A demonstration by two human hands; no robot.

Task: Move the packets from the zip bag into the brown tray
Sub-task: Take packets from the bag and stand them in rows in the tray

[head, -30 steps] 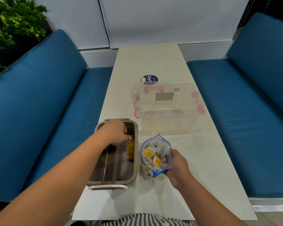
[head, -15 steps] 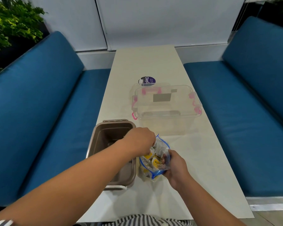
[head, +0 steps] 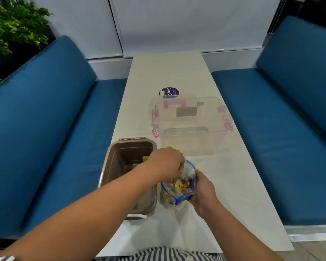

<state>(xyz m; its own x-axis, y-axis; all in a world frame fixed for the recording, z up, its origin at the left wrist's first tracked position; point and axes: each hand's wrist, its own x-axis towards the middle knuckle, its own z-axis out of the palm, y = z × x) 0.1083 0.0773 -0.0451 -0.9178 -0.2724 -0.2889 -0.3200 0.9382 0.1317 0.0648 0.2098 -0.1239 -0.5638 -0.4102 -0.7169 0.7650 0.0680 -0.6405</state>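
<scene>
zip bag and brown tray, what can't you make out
- Left hand fingertips, head view: hidden by its own back inside the clear blue-edged zip bag; whether it holds anything is unclear.
- Brown plastic tray floor, head view: left forearm covers the near part; yellow packet count unknown.
- Round purple label, head view: clear lidded box cuts its text.

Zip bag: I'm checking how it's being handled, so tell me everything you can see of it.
The zip bag is clear, soft plastic with a blue zip strip round its open mouth. It is crumpled and appears to rest on the table, just right of the tray, with its mouth facing up. Small packets with yellow labels show through it. The right hand grips its near right side. The left hand dips curled fingers into the mouth, their tips hidden.
</scene>
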